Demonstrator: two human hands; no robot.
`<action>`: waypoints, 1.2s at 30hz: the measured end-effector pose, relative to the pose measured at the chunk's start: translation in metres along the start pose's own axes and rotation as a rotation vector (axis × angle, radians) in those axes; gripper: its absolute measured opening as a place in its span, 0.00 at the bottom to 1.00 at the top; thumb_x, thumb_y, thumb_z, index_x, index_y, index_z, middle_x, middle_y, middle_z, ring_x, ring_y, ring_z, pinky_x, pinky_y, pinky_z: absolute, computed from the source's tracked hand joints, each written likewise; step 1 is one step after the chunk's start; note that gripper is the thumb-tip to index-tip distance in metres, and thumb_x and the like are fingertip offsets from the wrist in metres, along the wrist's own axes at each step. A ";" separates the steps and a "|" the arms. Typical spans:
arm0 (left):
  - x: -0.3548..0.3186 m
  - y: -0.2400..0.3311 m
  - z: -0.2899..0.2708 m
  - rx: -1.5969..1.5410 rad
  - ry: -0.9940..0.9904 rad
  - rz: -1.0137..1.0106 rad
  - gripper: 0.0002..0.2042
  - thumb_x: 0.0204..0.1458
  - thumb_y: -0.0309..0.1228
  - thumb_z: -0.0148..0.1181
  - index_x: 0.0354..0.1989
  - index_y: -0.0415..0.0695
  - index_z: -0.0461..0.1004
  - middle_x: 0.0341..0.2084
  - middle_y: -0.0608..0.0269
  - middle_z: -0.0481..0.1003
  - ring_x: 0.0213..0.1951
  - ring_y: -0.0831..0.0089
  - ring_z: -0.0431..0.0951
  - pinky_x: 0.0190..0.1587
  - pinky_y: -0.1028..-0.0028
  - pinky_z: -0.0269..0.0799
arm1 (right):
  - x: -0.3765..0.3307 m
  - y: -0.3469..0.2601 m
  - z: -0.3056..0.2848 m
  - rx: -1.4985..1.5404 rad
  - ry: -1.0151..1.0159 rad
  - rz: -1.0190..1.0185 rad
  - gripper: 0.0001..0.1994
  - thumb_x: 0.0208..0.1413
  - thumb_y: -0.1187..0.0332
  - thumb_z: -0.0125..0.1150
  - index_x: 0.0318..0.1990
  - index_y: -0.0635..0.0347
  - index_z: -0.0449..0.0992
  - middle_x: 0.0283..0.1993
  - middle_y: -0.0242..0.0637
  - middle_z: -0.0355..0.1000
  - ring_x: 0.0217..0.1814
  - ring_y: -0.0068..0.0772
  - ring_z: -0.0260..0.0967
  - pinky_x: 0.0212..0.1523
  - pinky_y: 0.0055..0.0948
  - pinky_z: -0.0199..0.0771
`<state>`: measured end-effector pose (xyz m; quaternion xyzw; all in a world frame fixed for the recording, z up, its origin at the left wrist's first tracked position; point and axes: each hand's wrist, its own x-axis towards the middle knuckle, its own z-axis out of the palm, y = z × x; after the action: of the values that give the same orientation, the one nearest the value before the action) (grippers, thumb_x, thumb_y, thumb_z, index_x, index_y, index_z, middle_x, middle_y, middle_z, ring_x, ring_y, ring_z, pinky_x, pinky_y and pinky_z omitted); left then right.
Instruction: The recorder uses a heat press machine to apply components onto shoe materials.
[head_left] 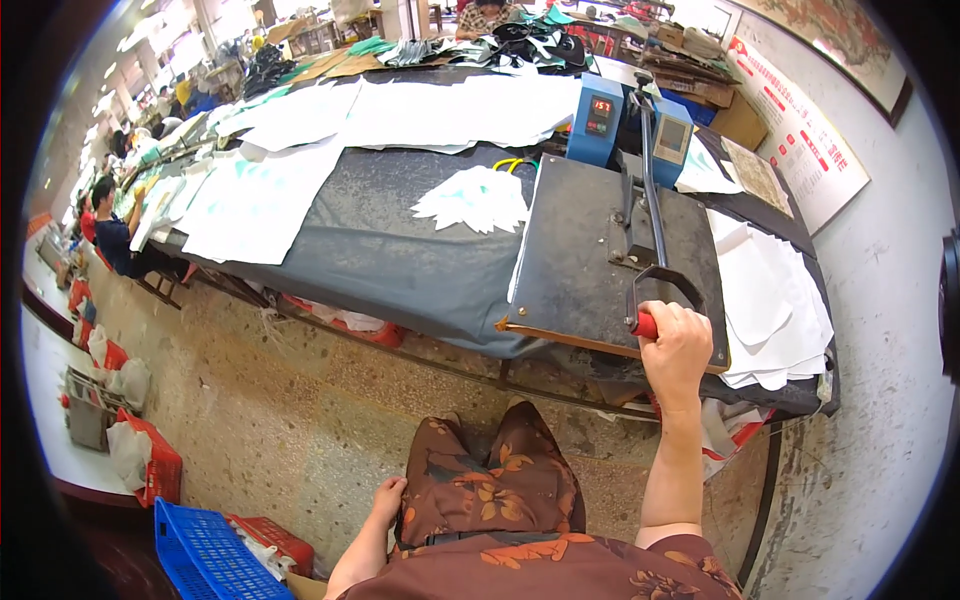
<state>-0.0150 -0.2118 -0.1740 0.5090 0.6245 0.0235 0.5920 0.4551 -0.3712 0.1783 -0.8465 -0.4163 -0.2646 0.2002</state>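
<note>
My right hand (677,350) is wrapped round the red grip (645,325) on the lever of a heat press. The black lever (656,210) slopes from the press's blue control box (594,118) down toward me. Beneath it, the flat dark upper plate (580,240) lies lowered at the table's near edge; whatever is under the plate is hidden. Down by my left thigh hangs my left hand (390,498), its fingers curled in, with nothing visible in it. Left of the press is a small pile of white cut pieces with pale green marks (475,200).
White sheets (765,300) are stacked right of the press, beside the wall. Larger white sheets (270,190) cover the table's left and far parts. Dark and green scraps (530,45) heap up at the back. A blue crate (215,550) stands on the floor lower left. Co-workers sit farther off.
</note>
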 end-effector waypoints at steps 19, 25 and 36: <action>-0.028 0.059 0.005 0.250 0.017 -0.041 0.16 0.53 0.36 0.61 0.47 0.40 0.75 0.39 0.56 0.77 0.43 0.65 0.76 0.47 0.67 0.71 | -0.004 0.004 0.007 -0.011 0.092 0.015 0.12 0.36 0.75 0.65 0.32 0.53 0.75 0.25 0.32 0.67 0.31 0.39 0.66 0.38 0.37 0.63; -0.045 0.177 0.038 0.585 0.159 0.826 0.23 0.45 0.32 0.65 0.51 0.42 0.71 0.45 0.49 0.71 0.50 0.51 0.70 0.54 0.60 0.67 | -0.001 0.005 0.005 0.006 0.082 0.008 0.11 0.36 0.74 0.66 0.30 0.53 0.73 0.25 0.32 0.67 0.30 0.39 0.66 0.36 0.37 0.63; -0.195 0.444 0.188 0.785 -0.159 1.854 0.31 0.48 0.27 0.53 0.65 0.47 0.59 0.56 0.50 0.65 0.63 0.54 0.60 0.67 0.54 0.47 | 0.000 0.007 0.005 0.016 0.015 -0.009 0.05 0.44 0.69 0.62 0.29 0.53 0.72 0.24 0.33 0.66 0.29 0.40 0.66 0.35 0.38 0.63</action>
<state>0.3554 -0.2355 0.1901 0.9525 -0.0949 0.2332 0.1711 0.4625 -0.3719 0.1735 -0.8411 -0.4207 -0.2683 0.2088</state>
